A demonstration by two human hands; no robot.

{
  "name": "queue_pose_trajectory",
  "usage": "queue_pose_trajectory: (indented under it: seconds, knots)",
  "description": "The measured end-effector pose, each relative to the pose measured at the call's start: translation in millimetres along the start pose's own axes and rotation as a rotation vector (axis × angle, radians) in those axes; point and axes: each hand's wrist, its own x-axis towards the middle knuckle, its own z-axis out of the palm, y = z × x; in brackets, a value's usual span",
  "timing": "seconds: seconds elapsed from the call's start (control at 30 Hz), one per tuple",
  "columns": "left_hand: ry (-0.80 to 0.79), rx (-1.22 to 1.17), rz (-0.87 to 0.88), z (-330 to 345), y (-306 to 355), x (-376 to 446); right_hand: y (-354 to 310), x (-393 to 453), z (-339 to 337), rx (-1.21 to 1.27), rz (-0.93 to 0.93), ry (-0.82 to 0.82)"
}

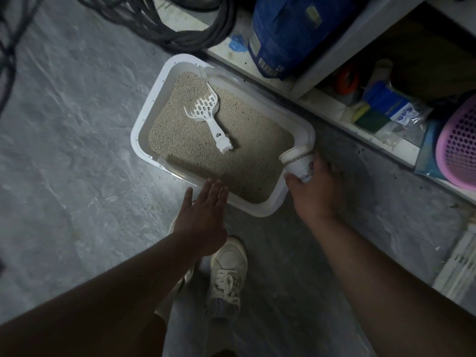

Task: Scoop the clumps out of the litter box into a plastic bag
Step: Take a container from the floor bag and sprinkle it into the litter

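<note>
Scoop (203, 109) loose on litter (247, 155)

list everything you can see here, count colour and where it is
litter box: 1, white, on the grey floor beside the shelf
litter: beige, fills the box
scoop: 1, white, lying on the litter
paper cup: 1, white with a pattern, tipped at the box's right corner
sack: 1, blue, on the low shelf
cables: dark coil, floor at the top
basket: 1, pink, far right
sponge: 1, yellow and green, on the shelf
shoe: 1 in clear view, off-white
left hand: open, fingers over the box's near rim
right hand: grips the cup
</note>
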Motion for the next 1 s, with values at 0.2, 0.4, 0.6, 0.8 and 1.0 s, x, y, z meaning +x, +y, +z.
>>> queue_pose_trajectory:
  seconds: [0.2, 0.4, 0.6, 0.8, 1.0]
  knots:
    - [0.001, -0.004, 0.002, 1, -1, -1, -4, 2, -2, -0.013, -0.024, -0.052]
    - [-0.012, -0.014, 0.003, -2, -1, -2, -5, -5, -3, -0.043, -0.022, -0.063]
    - [-0.024, 0.0, 0.0, -5, 0, -3, -5, -9, 5, -0.046, -0.048, -0.227]
    - [-0.043, -0.001, -0.002, -6, 0, -5, -6, -19, 11, -0.073, -0.088, -0.284]
    - [-0.034, 0.012, 0.0, -4, -1, -7, -7, -27, 15, -0.145, -0.123, -0.287]
